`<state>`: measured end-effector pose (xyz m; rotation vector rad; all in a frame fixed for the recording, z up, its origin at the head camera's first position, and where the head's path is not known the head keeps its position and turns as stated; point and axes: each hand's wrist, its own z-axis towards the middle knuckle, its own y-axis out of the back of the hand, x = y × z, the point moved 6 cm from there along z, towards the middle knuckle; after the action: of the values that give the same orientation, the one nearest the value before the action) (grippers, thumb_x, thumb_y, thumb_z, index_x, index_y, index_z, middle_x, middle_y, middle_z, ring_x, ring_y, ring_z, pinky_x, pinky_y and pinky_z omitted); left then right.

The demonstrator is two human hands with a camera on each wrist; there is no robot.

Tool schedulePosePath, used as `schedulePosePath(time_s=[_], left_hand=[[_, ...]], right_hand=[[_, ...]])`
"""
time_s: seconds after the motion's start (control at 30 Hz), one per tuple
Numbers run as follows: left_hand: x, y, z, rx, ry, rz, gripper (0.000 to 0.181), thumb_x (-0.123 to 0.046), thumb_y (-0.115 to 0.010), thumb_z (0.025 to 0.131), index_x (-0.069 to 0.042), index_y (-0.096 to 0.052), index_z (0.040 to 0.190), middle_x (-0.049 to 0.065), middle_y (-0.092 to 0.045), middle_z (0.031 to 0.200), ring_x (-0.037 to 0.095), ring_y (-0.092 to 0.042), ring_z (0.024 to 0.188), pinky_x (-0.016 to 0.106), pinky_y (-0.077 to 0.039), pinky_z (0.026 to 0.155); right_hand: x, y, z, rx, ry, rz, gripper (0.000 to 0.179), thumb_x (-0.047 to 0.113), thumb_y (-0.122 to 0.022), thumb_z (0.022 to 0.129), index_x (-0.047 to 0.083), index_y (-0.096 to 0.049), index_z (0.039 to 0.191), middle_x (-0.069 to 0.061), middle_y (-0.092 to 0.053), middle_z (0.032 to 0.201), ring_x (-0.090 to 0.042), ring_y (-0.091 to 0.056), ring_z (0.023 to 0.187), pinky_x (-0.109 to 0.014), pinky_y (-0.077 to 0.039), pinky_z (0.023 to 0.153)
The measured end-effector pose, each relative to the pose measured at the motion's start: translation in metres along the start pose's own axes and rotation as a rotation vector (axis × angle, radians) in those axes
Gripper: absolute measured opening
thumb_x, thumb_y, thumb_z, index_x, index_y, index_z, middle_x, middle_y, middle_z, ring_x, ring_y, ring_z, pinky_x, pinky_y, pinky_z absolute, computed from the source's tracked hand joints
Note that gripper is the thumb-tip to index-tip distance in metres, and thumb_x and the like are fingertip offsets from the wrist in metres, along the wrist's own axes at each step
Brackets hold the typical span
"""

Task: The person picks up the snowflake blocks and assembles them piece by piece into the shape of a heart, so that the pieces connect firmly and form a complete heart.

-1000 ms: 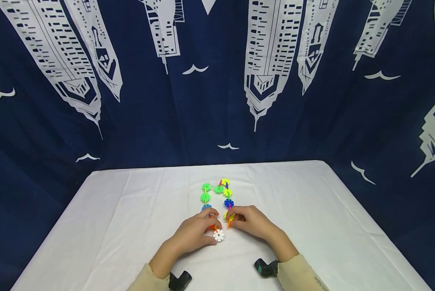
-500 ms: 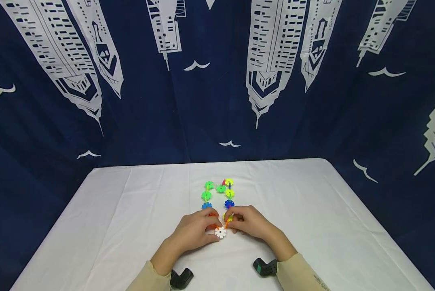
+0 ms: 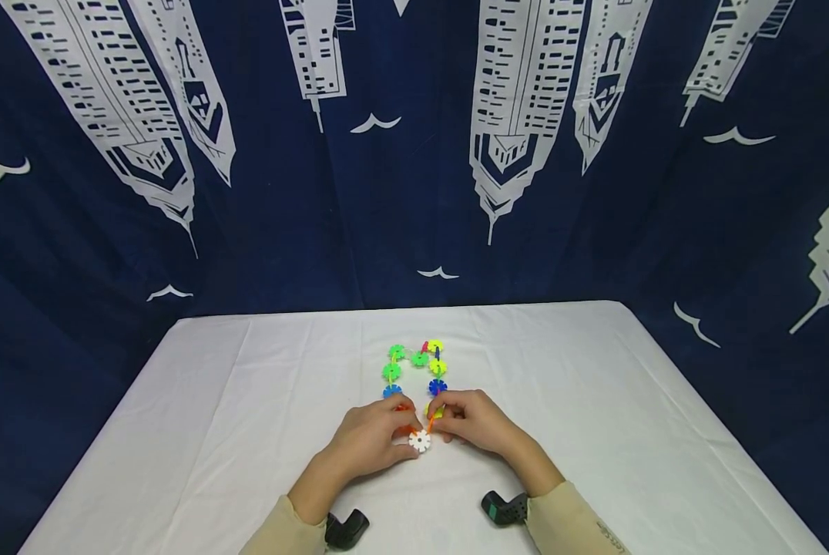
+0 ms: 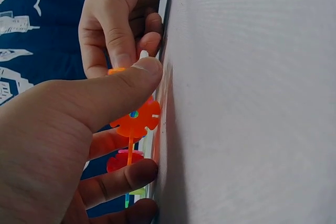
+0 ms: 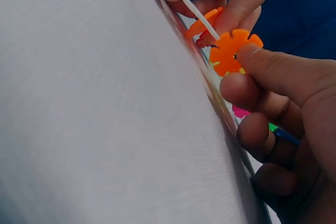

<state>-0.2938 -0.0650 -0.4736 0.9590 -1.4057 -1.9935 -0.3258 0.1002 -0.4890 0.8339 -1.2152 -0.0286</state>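
Both hands work at the near end of a loop of colourful notched plastic snowflake discs, with green discs [image 3: 391,371] along its left side and a dark blue disc [image 3: 438,387] on its right. My left hand [image 3: 369,439] pinches a white snowflake disc [image 3: 419,441] at its edge, thumb against it. Behind that thumb, in the left wrist view, is an orange-red disc [image 4: 137,119]. My right hand [image 3: 480,422] pinches an orange snowflake disc [image 5: 231,53] between thumb and index finger. The white disc's edge meets the orange disc's rim; how deep the notches sit cannot be told.
A white cloth [image 3: 248,432] covers the table. Behind it hangs a dark blue curtain [image 3: 401,200] printed with white buildings and birds. Black wrist devices [image 3: 505,509] sit at both sleeve cuffs.
The white disc has moved slightly up and right, and the gap between it and the right hand's orange disc has closed. Over the last half second the hands have hardly moved.
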Motion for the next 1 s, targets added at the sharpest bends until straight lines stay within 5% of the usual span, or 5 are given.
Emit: schedulePosePath(time_s=[0.7, 1.0], left_hand=[[0.015, 0.000, -0.001, -0.042, 0.025, -0.104, 0.029, -0.044, -0.080, 0.082, -0.032, -0.072, 0.107, -0.014, -0.061, 0.123, 0.004, -0.064, 0.097, 0.025, -0.053, 0.076], [0.022, 0.014, -0.003, -0.002, -0.025, -0.437, 0.029, -0.025, -0.079, 0.086, -0.026, -0.069, 0.113, -0.002, -0.059, 0.135, 0.009, -0.061, 0.095, 0.022, -0.052, 0.078]], right_hand=[[0.003, -0.002, 0.006, -0.030, -0.015, 0.018, 0.006, 0.017, -0.073, 0.091, 0.015, -0.069, 0.096, -0.008, -0.061, 0.063, -0.005, -0.049, 0.047, -0.021, -0.044, 0.046], [0.012, 0.003, 0.005, -0.088, -0.035, 0.139, 0.012, 0.012, -0.072, 0.091, 0.008, -0.070, 0.103, -0.023, -0.060, 0.063, -0.011, -0.047, 0.046, -0.020, -0.037, 0.043]])
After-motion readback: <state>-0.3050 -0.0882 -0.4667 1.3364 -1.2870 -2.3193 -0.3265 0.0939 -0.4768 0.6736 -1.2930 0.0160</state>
